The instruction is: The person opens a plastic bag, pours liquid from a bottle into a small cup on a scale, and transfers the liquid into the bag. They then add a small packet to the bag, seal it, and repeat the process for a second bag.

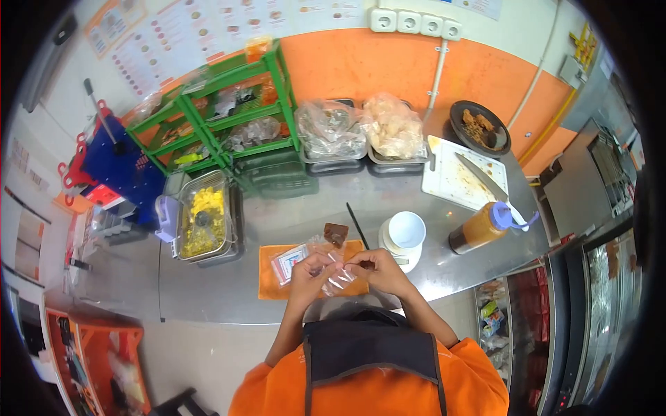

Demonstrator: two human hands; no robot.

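Observation:
Both hands pinch a small clear plastic bag with dark brown contents, probably sauce, at its far end. My left hand grips the bag's clear part from the left, its fingers pressed together. From the right, my right hand closes on the same part, fingertips almost meeting those of the left. Under them lies an orange cloth on the steel table. A pack of clear bags with a printed label rests on the cloth beside my left hand. My fingers hide the exact grip.
Right of my hands stands a white bowl on a white scale. A sauce bottle, knife and cutting board lie further right. A container of yellow food is left; green racks stand behind.

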